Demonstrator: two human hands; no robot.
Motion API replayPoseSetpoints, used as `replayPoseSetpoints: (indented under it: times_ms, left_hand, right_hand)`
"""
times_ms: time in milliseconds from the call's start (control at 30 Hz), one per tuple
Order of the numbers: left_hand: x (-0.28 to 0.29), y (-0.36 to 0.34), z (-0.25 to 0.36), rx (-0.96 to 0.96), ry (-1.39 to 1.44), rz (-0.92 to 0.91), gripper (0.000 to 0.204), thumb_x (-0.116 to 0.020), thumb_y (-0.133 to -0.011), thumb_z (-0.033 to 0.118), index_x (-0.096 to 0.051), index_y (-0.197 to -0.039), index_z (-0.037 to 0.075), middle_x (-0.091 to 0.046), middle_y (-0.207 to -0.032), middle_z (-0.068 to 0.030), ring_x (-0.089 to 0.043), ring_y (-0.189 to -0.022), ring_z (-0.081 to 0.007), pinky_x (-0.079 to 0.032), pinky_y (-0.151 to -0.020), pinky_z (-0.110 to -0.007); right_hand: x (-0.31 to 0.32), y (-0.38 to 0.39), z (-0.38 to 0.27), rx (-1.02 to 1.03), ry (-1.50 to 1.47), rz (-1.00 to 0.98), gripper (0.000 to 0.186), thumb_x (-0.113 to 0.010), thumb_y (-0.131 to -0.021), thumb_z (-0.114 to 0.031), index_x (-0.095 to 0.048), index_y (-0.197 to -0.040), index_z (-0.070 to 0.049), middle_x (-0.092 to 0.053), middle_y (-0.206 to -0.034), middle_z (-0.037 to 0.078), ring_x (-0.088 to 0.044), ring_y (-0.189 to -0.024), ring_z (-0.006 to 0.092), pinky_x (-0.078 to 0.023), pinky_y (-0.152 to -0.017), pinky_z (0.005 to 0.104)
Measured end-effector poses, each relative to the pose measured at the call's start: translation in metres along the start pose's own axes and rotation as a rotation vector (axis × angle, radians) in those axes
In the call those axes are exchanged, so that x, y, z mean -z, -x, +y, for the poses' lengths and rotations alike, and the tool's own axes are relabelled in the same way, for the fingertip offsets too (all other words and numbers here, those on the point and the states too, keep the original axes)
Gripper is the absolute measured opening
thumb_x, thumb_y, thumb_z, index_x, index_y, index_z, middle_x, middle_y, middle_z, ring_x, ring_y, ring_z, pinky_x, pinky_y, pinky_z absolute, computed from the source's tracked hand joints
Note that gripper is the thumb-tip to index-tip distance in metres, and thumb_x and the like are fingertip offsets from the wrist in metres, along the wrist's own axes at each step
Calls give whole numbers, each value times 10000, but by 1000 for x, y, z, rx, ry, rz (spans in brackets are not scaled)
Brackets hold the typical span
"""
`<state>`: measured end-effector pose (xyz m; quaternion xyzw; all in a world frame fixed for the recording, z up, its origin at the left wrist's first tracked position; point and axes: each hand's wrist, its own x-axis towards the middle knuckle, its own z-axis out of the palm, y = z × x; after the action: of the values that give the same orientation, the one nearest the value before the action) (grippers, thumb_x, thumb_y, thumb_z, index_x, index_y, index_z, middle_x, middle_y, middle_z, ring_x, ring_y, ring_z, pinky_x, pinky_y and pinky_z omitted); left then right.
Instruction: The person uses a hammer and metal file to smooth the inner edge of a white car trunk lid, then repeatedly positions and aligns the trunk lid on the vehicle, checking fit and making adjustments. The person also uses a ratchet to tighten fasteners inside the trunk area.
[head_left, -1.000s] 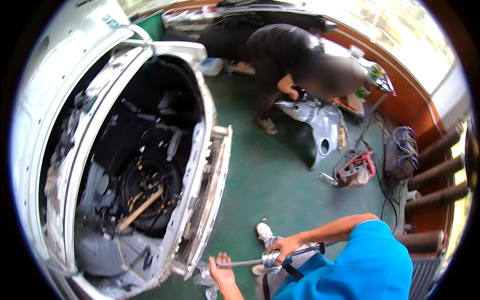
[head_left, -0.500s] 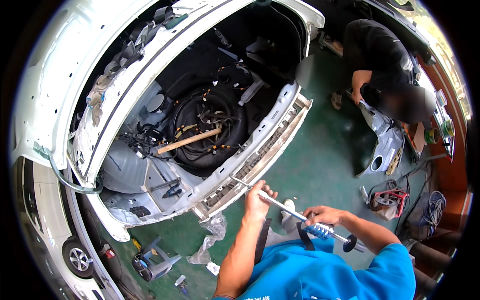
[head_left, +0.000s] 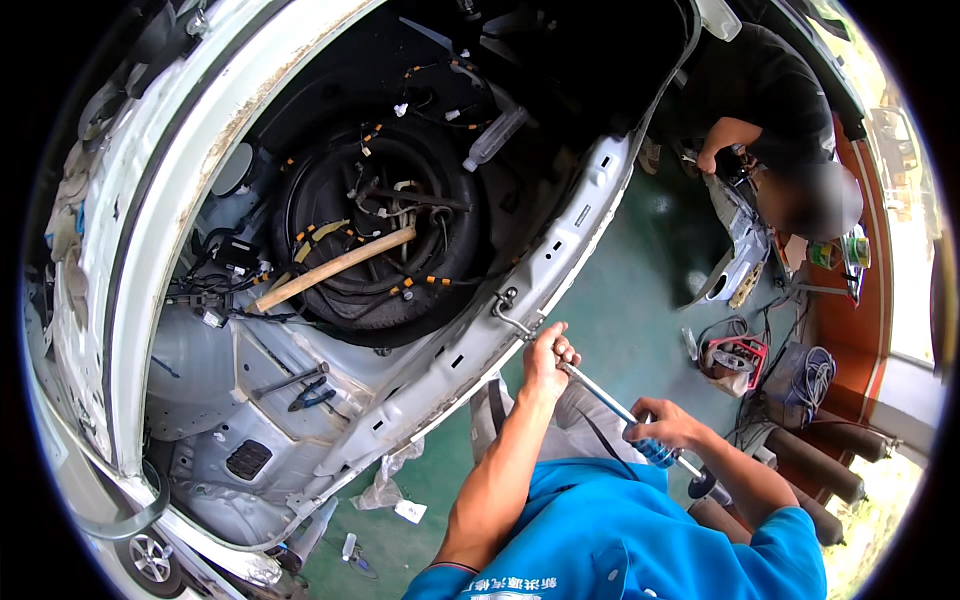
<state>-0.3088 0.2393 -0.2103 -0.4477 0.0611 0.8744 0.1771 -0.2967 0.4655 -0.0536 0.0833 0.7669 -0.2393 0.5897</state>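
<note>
A slide hammer (head_left: 602, 395) slants across in front of me, away from the car's open boot. My left hand (head_left: 547, 362) is closed around its rod near the hooked end. That bent hook (head_left: 511, 321) reaches over the boot's white rear panel (head_left: 463, 357), by a small metal catch; whether it has caught there I cannot tell. My right hand (head_left: 662, 424) wraps around the blue sliding weight (head_left: 656, 453), farther down the rod. Beyond it is the black end piece (head_left: 708, 485).
The boot holds a black spare-wheel well (head_left: 385, 325) with loose wiring, a wooden handle (head_left: 335, 268) and pliers (head_left: 312, 398). Far right, a co-worker (head_left: 770, 95) bends over a body panel (head_left: 740, 250). Cables, a red-framed reel (head_left: 735, 360) and cylinders (head_left: 815, 465) stand right.
I am closer to the boot, which fills more of the view. The slide hammer's hook has moved from the panel's outer side up to its inner edge. Both hands keep their grip.
</note>
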Motion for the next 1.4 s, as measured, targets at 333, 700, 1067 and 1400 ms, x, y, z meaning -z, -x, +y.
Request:
replayPoseSetpoints:
  times_ms: [333,700,1067,1400]
  left_hand:
    - [-3,3,7,-3,-165,-31,268,-648,-956,292,-586,-1093,70,-443,-631,32,-486,-556,-123,-502,-627,-361]
    - [-3,-14,32,-13,-43,-69,271,-546,-1017,295,-600,-1106,45,-418,-561,44,-449,-509,-117,-465,-636,-326]
    - [-16,-4,37,84,-6,-4,231,-494,-987,217,-575,-1075,20,-357,-558,51,-361,-477,-83,-517,-730,-367]
    - [-13,-3,40,148,58,-39,225,-469,-977,190,-542,-1060,-6,-358,-568,23,-367,-482,-107,-560,-812,-447]
  right_hand:
    - [-7,50,42,-142,-141,-72,561,-782,-696,-453,-670,-1066,-47,-639,-920,81,-596,-887,191,-476,-749,344]
    - [-1,65,45,-157,-113,-29,522,-802,-695,-412,-658,-1023,-33,-631,-844,76,-597,-823,179,-459,-705,333]
    - [11,-11,-99,-203,9,-175,720,-741,-747,-638,-691,-1117,-23,-680,-935,140,-636,-961,260,-504,-800,412]
    - [-2,-76,-152,-245,-126,-82,463,-806,-726,-365,-716,-972,17,-652,-806,87,-603,-725,163,-465,-645,335]
